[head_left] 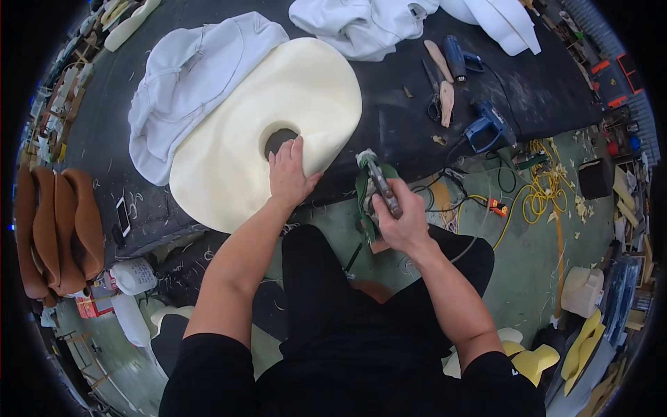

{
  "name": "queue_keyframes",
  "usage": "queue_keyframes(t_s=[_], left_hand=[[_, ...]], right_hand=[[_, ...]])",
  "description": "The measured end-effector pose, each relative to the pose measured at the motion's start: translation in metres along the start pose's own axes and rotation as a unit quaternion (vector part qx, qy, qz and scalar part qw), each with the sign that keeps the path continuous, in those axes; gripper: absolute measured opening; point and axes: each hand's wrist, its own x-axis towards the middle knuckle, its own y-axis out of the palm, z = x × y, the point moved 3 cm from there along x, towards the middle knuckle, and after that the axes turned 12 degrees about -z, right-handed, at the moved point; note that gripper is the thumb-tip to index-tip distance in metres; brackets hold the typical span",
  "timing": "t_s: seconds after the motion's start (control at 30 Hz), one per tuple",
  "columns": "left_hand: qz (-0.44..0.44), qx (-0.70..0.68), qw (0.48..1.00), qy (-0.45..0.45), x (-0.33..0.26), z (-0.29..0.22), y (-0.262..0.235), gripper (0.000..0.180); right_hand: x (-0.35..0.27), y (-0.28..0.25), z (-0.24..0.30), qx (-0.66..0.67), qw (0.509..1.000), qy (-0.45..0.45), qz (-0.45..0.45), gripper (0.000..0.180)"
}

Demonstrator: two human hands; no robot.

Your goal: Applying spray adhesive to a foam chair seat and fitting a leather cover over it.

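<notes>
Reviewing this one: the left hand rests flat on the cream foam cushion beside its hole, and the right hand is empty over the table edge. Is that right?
Not quite. The head view shows the right hand is not empty: it grips a green-bodied handheld tool near the table edge. The rest holds: the left hand rests flat on the cream foam cushion beside its hole.

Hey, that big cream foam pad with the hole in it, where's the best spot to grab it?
Probably at the hole in the foam pad, coming from the near table edge. The left hand already lies flat beside it, and the hole's rim gives fingers something to hook.
</notes>
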Motion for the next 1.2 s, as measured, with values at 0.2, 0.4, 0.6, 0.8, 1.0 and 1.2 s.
queue_keyframes(t_s=[0.2, 0.4, 0.6, 0.8, 1.0, 1.2], left_hand=[[-0.014, 0.031, 0.999, 0.002, 0.000, -0.005, 0.004, 0.101], [-0.032, 0.048, 0.998, -0.002, -0.001, -0.004, 0.003, 0.102], [-0.038, 0.049, 0.998, -0.003, 0.000, -0.005, 0.003, 0.102], [-0.022, 0.044, 0.999, -0.010, -0.002, -0.006, 0.004, 0.103], [-0.036, 0.051, 0.998, -0.007, -0.001, -0.005, 0.003, 0.102], [-0.030, 0.045, 0.998, -0.012, 0.000, -0.003, 0.005, 0.101]], right_hand=[[0.017, 0.006, -0.010, -0.053, 0.997, 0.022, 0.044, 0.023], [0.010, 0.006, -0.018, -0.054, 0.997, 0.042, 0.046, 0.025], [0.013, 0.014, -0.015, -0.054, 0.997, 0.031, 0.037, 0.026], [0.025, 0.024, -0.002, -0.051, 0.998, 0.026, 0.038, 0.025], [0.020, 0.015, -0.007, -0.066, 0.996, 0.045, 0.032, 0.024], [0.011, 0.014, -0.011, -0.084, 0.995, 0.040, 0.023, 0.025]])
